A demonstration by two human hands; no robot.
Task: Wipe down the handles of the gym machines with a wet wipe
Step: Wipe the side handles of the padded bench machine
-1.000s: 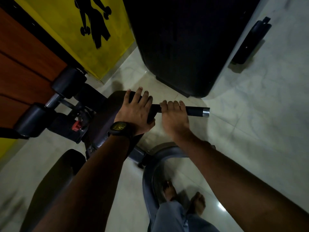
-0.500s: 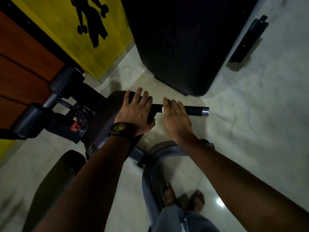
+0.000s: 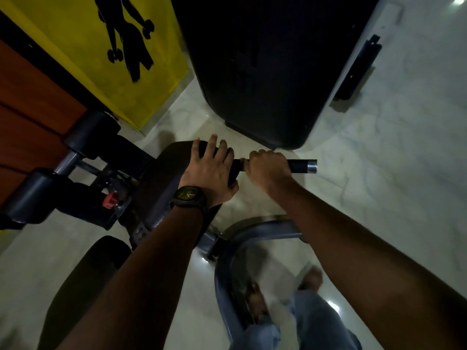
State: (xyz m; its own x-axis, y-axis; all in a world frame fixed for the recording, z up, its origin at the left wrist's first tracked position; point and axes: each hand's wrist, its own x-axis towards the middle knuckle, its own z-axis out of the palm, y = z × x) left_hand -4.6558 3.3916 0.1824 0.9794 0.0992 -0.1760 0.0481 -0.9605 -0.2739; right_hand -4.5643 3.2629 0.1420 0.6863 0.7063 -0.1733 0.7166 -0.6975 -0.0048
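The floor point(image 3: 379, 173) is pale, grey-veined marble tile across the right and bottom of the frame; the light is dim, with a small bright glint point(image 3: 458, 1) at upper right; at upper left a yellow wall panel point(image 3: 75, 34) bears a black silhouette point(image 3: 129, 39) holding dumbbells; below it runs reddish-brown wood panelling point(image 3: 30, 109); a bulky black housing point(image 3: 265, 72) stands at upper centre; a slim black fitting point(image 3: 358, 69) sits beside it.

The handle point(image 3: 300, 165) stuck out rightward from the pad point(image 3: 161, 180); the rollers point(image 3: 93, 131) lay to the pad's left, and the cabinet point(image 3: 252, 72) stood behind.
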